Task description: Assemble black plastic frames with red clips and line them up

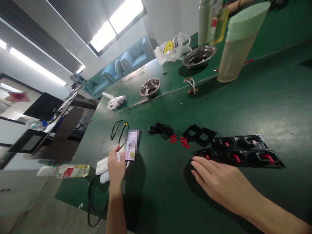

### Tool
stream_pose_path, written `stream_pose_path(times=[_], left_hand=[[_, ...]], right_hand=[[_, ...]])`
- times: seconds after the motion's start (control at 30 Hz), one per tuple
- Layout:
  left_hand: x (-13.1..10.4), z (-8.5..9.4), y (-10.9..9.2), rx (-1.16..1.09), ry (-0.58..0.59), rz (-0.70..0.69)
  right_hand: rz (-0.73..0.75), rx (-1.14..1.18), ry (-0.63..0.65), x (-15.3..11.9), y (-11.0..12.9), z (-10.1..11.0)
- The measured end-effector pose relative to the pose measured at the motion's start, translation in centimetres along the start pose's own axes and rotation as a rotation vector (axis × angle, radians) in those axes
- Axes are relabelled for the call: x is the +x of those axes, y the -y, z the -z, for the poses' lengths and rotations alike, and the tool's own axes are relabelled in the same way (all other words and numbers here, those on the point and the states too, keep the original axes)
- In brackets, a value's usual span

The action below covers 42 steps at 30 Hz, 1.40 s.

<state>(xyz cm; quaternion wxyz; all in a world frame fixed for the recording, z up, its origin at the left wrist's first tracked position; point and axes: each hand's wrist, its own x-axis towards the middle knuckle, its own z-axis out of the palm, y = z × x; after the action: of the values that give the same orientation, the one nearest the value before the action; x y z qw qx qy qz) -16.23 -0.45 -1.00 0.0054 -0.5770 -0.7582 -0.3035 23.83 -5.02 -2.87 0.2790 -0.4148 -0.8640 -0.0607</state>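
Note:
My left hand (116, 167) is at the left, its fingers curled around a white device (101, 166) that lies partly under it. Just beyond the fingers lies a phone (132, 146) with a lit, blurred screen. My right hand (216, 182) stretches its fingers over the green table, fingertips at the near edge of several black square parts (243, 156) with red pieces in them. Whether the fingertips touch a part is unclear. Farther off are small black blocks (161, 128), loose red clips (184, 142) and flat black frames (200, 134).
Two metal bowls (149, 87) (199, 57) stand toward the back, near a plastic bag (173, 48). A tall green-capped bottle (237, 48) rises at the back right. A drink bottle (73, 171) lies at the left edge, near a black strap (91, 204). Another person's arm (240, 5) shows behind.

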Motion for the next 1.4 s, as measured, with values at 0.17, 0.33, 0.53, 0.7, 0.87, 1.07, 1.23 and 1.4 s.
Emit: stream_pose_path(times=[0.17, 0.33, 0.53, 0.7, 0.87, 1.07, 1.23, 1.4], left_hand=[[0.4, -0.4, 0.4, -0.02, 0.001, 0.019], [0.9, -0.9, 0.6, 0.007, 0.03, 0.011], [1.0, -1.2, 0.8, 0.13, 0.046, -0.021], [0.8, -1.2, 0.9, 0.168, 0.058, -0.045], [0.6, -1.1, 0.8, 0.146, 0.067, -0.014], [0.6, -1.0, 0.4, 0.162, 0.074, -0.026], [0.5, -0.9, 0.2, 0.179, 0.077, -0.015], [0.4, -0.9, 0.0, 0.168, 0.074, -0.003]], right_hand=[[-0.009, -0.022, -0.001, 0.0, -0.1, -0.2], [-0.005, -0.023, 0.007, 0.0, -0.2, -0.2], [-0.004, -0.034, -0.002, 0.2, -0.1, 0.0], [-0.018, -0.029, 0.005, 0.3, 0.0, 0.1], [-0.028, -0.03, 0.029, 0.1, 0.1, 0.2], [-0.025, -0.019, 0.014, 0.2, 0.2, 0.2], [-0.011, -0.02, 0.019, 0.1, 0.3, 0.3], [-0.009, -0.023, 0.017, 0.3, 0.3, 0.2]])
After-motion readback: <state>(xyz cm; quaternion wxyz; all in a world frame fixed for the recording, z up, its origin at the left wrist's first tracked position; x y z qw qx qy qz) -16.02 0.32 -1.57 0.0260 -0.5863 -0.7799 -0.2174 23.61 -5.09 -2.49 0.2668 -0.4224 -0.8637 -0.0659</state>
